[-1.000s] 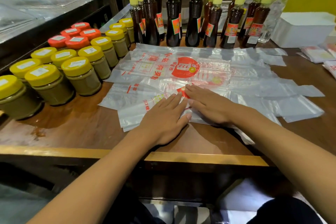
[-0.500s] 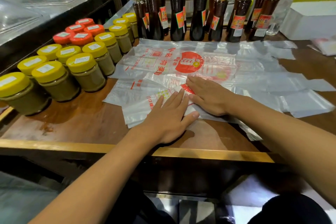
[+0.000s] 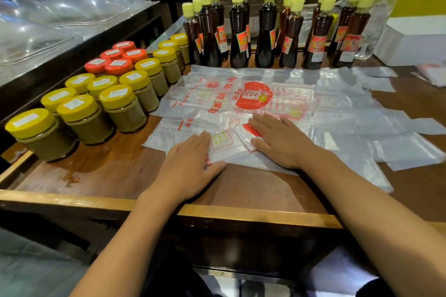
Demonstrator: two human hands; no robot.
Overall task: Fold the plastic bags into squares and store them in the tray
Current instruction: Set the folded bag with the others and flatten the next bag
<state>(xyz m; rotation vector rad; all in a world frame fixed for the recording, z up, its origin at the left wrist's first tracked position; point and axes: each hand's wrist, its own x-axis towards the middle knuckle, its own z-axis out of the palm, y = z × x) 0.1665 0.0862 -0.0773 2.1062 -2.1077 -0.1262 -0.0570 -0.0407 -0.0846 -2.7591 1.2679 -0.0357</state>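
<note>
Head view: a folded bag [image 3: 230,143] with red Chinese writing, perhaps 有奖, is pressed flat by the left hand [image 3: 187,164] and right hand [image 3: 281,142], fingers straight.

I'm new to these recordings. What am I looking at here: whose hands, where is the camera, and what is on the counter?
There is no robot. A person wears a camera on the head, looking down at their own hands. The left hand and right hand lie flat, pressing a partly folded plastic bag onto a wooden counter. More clear bags with red print are spread flat behind it. Yellow-lidded jars stand on the left, dark bottles along the back. Nothing is gripped.
</note>
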